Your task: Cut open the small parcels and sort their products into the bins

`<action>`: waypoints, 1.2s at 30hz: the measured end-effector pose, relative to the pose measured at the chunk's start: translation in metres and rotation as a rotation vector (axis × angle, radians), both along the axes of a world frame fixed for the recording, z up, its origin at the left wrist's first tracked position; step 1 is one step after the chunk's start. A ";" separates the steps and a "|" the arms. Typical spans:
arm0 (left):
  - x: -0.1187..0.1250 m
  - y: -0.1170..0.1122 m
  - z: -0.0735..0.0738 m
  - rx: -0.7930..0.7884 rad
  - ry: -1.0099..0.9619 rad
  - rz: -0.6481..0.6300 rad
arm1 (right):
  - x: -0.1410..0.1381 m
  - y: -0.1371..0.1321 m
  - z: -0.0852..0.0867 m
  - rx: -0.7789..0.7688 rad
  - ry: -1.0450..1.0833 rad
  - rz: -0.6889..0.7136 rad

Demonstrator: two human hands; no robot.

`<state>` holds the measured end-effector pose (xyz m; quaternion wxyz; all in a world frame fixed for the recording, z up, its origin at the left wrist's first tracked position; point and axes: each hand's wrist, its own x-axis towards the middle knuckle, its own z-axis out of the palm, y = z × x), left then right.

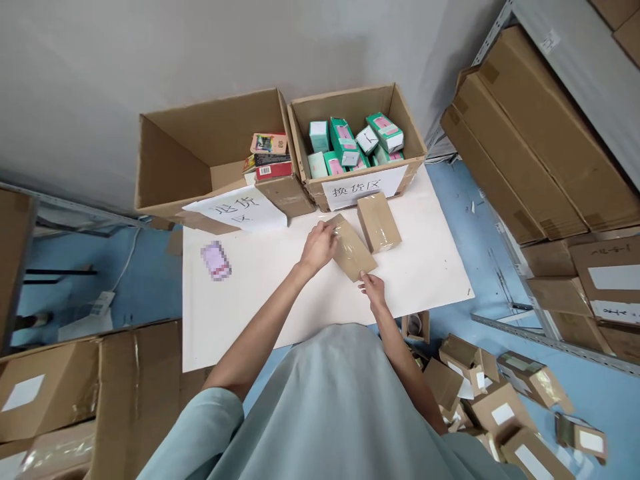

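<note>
A small brown cardboard box (353, 252) with clear tape lies slanted on the white table (240, 300), held between both hands. My left hand (319, 248) is closed at its upper left end, the fingers partly hidden. At the lower right corner my right hand (373, 288) pinches the box between thumb and fingers. Just to its right rests a second taped cardboard box (379, 223). Behind them stands a large open carton (360, 183) with a handwritten paper label, holding several green and pink boxes (345, 141).
Left of that carton is another open carton (175, 147) with a few small packages (270, 150). A blurred purple item (216, 260) lies on the table's left. Many discarded boxes (500, 407) cover the floor at lower right; shelves with large cartons (535, 133) stand at the right.
</note>
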<state>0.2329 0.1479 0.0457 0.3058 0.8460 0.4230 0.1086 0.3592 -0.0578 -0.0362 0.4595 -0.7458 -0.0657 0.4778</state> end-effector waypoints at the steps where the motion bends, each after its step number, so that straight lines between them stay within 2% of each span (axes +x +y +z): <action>1: -0.018 -0.008 0.000 -0.018 -0.016 0.053 | -0.001 -0.002 0.001 -0.005 -0.032 0.015; 4: -0.081 -0.038 -0.009 -0.110 -0.060 0.270 | -0.005 -0.009 0.003 -0.006 -0.187 0.117; 9: -0.179 -0.102 -0.039 -0.313 -0.039 0.557 | -0.030 -0.014 0.006 -0.034 -0.408 0.425; 13: -0.235 -0.153 -0.058 -0.480 -0.108 0.698 | -0.064 -0.024 0.009 -0.086 -0.428 0.570; 16: -0.265 -0.179 -0.068 -0.534 -0.244 0.745 | -0.082 -0.037 0.013 -0.070 -0.336 0.620; 21: -0.294 -0.195 -0.093 -0.612 -0.292 0.744 | -0.104 -0.052 0.016 0.016 -0.115 0.647; 24: -0.303 -0.194 -0.107 -0.658 -0.230 0.735 | -0.121 -0.053 0.017 -0.022 -0.089 0.645; 26: -0.308 -0.190 -0.110 -0.653 -0.214 0.686 | -0.132 -0.052 0.019 -0.038 -0.097 0.620; 28: -0.314 -0.185 -0.106 -0.623 -0.228 0.616 | -0.139 -0.052 0.023 -0.007 -0.113 0.586; 32: -0.320 -0.173 -0.085 -0.622 -0.354 0.543 | -0.141 -0.048 0.032 0.122 -0.150 0.511; 34: -0.319 -0.166 -0.077 -0.677 -0.442 0.522 | -0.139 -0.044 0.031 0.139 -0.162 0.486; 36: -0.317 -0.160 -0.077 -0.722 -0.485 0.524 | -0.138 -0.041 0.026 0.107 -0.166 0.470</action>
